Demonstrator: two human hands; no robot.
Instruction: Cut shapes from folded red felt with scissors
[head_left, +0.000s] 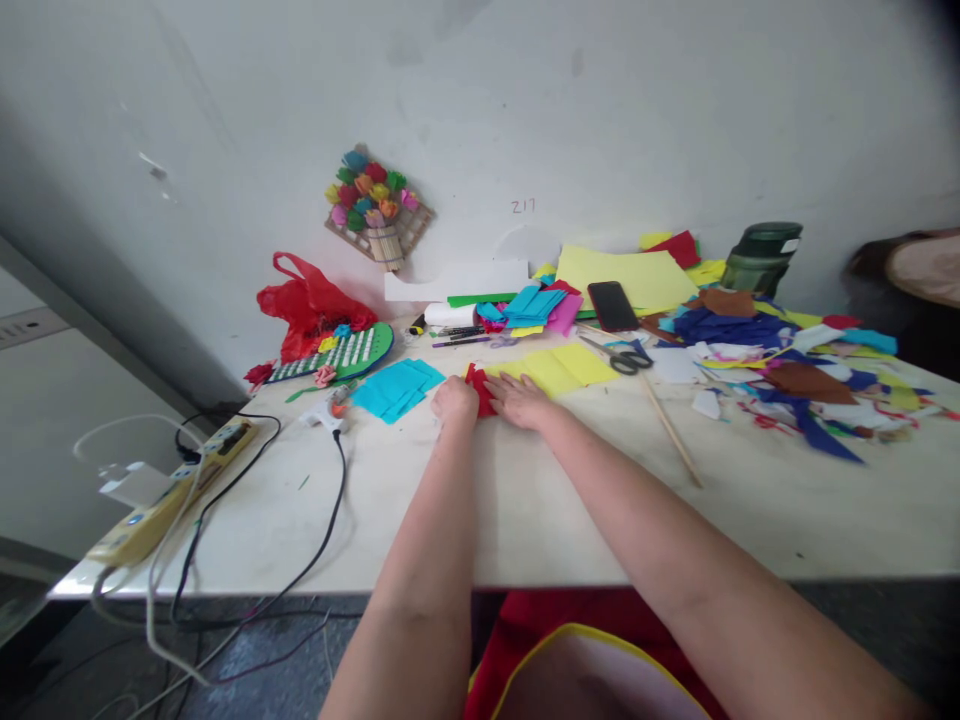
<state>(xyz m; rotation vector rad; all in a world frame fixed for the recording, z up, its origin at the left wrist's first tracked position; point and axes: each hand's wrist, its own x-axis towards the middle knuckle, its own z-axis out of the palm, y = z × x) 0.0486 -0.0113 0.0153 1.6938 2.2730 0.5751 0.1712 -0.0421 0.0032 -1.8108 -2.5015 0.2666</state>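
Observation:
A small red paper piece (480, 388) lies on the white table between my two hands. My left hand (456, 400) is closed at its left edge; whatever its fingers pinch is too small to make out. Flat on the table, my right hand (517, 402) has its fingers spread, their tips reaching the red paper. Yellow paper sheets (574, 370) lie just beyond and to the right of my right hand, which covers part of them. Left of my left hand is a loose stack of blue paper pieces (397, 390).
Scissors (630, 361) and a wooden stick (671, 432) lie to the right, near a phone (612, 306) and a heap of paper scraps (810, 382). At left are a glue gun (327, 412), its cable and a power strip (176, 495). A bottle (761, 260) stands back right.

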